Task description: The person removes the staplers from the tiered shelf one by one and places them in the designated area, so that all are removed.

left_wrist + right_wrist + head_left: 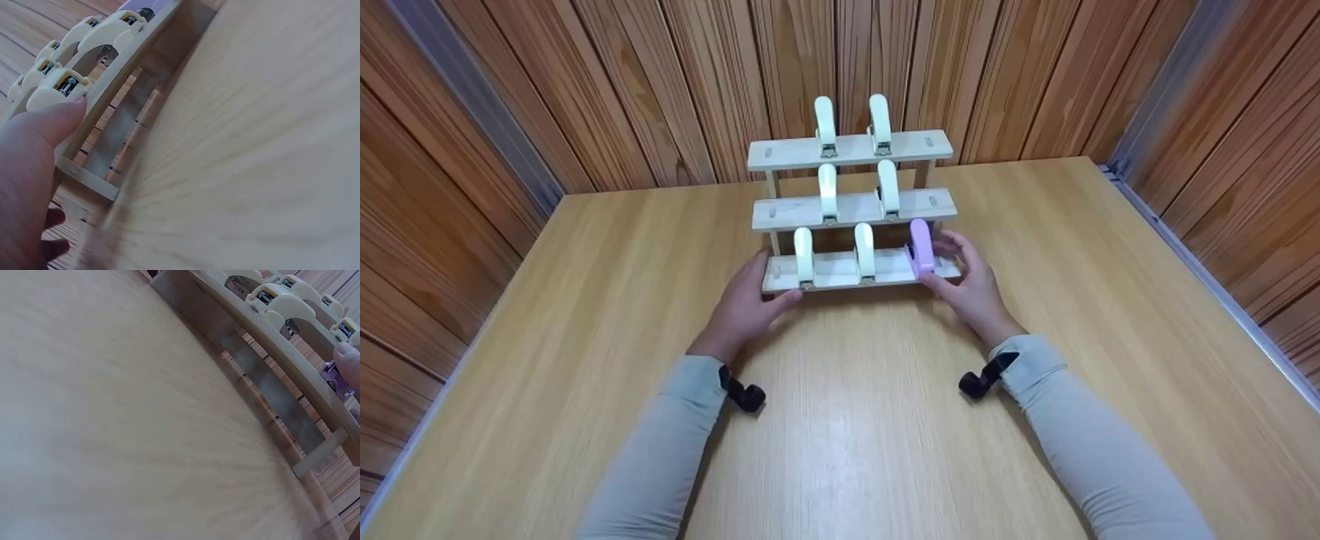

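A three-tier wooden rack (840,211) holds small cream staplers, two on each tier, among them the bottom-left stapler (804,255). A purple stapler (920,247) stands at the right of the bottom tier. My left hand (744,304) grips that tier's left end; its thumb lies along the front edge beside the bottom-left stapler. At the other end, my right hand (971,289) pinches the purple stapler, thumb at its front base and fingers to its right. In the right wrist view the thumb (347,363) partly covers the purple stapler (336,381).
The rack stands on a wooden table (840,420) near its back edge. Wood-plank walls (705,82) rise behind and at both sides, with metal strips at the corners. Each wrist carries a black camera mount (750,397).
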The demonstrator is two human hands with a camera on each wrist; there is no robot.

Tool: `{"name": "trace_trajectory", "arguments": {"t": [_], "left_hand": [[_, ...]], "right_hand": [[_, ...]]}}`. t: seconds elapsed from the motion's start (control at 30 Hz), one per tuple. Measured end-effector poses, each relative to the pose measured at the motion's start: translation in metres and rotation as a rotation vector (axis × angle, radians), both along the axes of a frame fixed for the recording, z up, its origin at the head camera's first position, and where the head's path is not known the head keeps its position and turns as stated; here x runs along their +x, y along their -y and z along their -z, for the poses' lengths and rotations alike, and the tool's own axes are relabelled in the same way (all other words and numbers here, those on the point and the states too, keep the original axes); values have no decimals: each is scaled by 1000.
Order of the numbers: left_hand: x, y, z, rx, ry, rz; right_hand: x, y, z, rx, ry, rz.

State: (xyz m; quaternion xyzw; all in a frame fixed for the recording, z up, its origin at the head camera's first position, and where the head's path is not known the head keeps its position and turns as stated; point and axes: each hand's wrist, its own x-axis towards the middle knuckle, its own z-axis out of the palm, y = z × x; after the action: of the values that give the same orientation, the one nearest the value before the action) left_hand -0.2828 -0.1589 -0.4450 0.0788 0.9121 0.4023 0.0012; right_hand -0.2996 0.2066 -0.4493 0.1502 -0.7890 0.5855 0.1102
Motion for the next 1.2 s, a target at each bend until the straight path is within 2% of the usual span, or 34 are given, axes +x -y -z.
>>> {"name": "trace_trajectory", "arguments": {"t": [0.1, 0.2, 0.37, 0.5, 0.63, 0.83, 1.07, 1.2], "left_hand": [[2, 1, 6, 26, 16, -7], [2, 1, 9, 104, 34, -23], [2, -1, 9, 247, 47, -54], [1, -3, 8, 312, 67, -84], [-1, -5, 6, 368, 73, -88], [-3, -5, 5, 400, 78, -101], [-1, 2, 4, 391, 114, -110], [-3, 2, 3, 389, 100, -105]], "right_hand": [[3, 3, 1, 4, 4, -30], [5, 5, 1, 13, -23, -34], [9, 4, -2, 55, -64, 16], [11, 1, -3, 102, -77, 50], [10, 0, -4, 115, -109, 76], [9, 1, -3, 101, -123, 86], [11, 9, -1, 19, -29, 66], [12, 9, -2, -25, -42, 73]]}}
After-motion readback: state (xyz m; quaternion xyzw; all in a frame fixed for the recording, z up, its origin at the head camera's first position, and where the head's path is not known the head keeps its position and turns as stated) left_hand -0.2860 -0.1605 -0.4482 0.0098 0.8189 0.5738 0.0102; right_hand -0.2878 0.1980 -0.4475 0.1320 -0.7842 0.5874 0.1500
